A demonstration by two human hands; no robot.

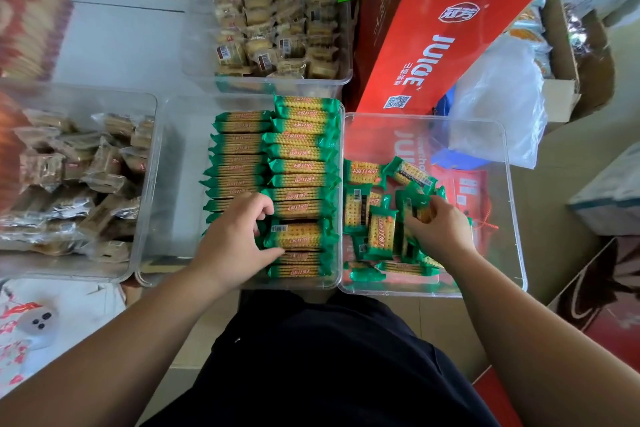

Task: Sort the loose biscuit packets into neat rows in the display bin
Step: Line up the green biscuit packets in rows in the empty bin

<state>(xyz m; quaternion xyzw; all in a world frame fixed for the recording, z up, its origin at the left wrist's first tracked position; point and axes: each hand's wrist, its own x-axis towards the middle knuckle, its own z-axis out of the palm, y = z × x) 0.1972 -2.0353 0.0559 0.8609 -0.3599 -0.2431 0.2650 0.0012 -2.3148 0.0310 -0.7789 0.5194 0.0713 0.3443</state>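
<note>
Across clear bins [180,166], left hand [239,236] grips a rowed packet [301,235], right hand [441,230] pinches a loose packet [424,214]: probably light, slick, brittle; hold long edges.

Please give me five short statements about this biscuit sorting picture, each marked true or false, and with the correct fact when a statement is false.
1. The green packets in the middle bin lie in rows. True.
2. The right hand is outside every bin. False: it is in the right bin, gripping a loose packet.
3. The left hand grips a barcode packet in the middle bin. True.
4. The packets in the right bin are stacked neatly. False: they lie jumbled.
5. The red box behind the bins reads JUICE. True.
</note>
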